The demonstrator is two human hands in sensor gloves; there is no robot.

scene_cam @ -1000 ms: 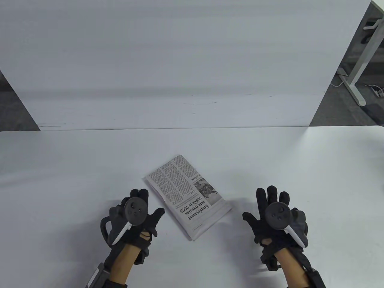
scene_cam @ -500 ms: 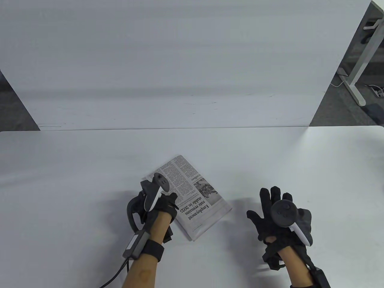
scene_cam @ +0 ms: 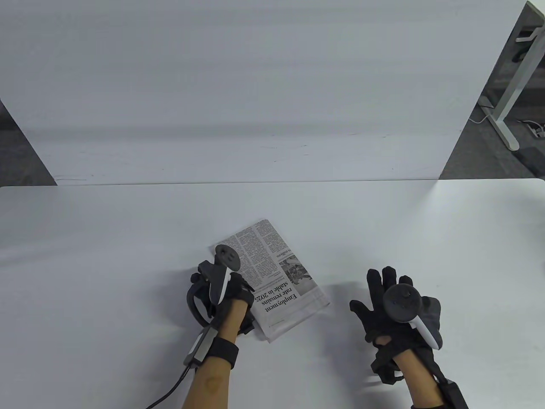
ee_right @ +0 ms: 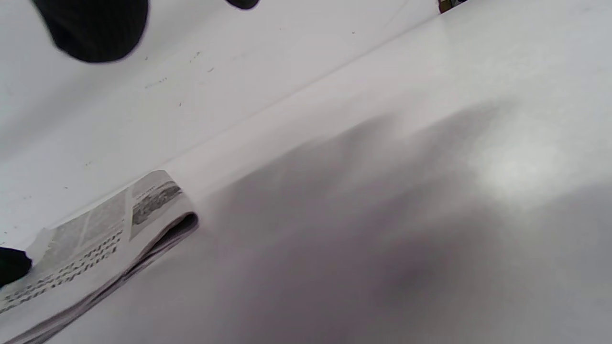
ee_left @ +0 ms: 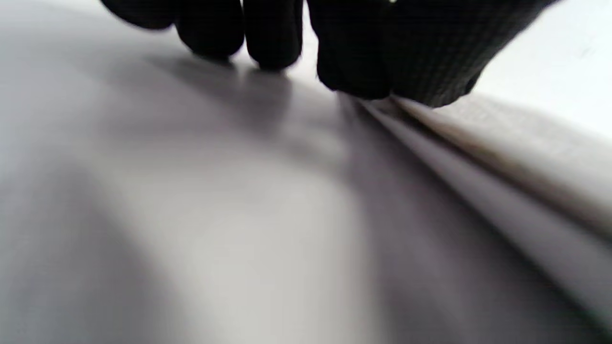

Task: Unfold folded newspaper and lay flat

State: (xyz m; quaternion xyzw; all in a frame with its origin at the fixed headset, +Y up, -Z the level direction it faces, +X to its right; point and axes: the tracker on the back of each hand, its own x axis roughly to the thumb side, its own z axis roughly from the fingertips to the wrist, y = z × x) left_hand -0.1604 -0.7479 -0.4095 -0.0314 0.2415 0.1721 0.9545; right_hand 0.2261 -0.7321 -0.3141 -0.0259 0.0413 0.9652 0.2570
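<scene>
The folded newspaper (scene_cam: 279,277) lies at an angle on the white table (scene_cam: 106,255), headline side up. My left hand (scene_cam: 239,293) is at its left long edge, turned on its side with the tracker up. In the left wrist view the gloved fingers (ee_left: 272,33) hang down to the table and the thumb and a finger close on the edge of the newspaper (ee_left: 502,157). My right hand (scene_cam: 383,294) is spread flat, palm down and empty, right of the paper and apart from it. The right wrist view shows the newspaper's (ee_right: 95,243) rounded fold.
A white panel (scene_cam: 255,85) stands upright along the table's far edge. A desk leg (scene_cam: 509,98) and cables on the floor show at the far right, off the table.
My left hand moved right from the bare table onto the newspaper's left edge and turned on its side. The paper shifted slightly to the right. My right hand barely moved.
</scene>
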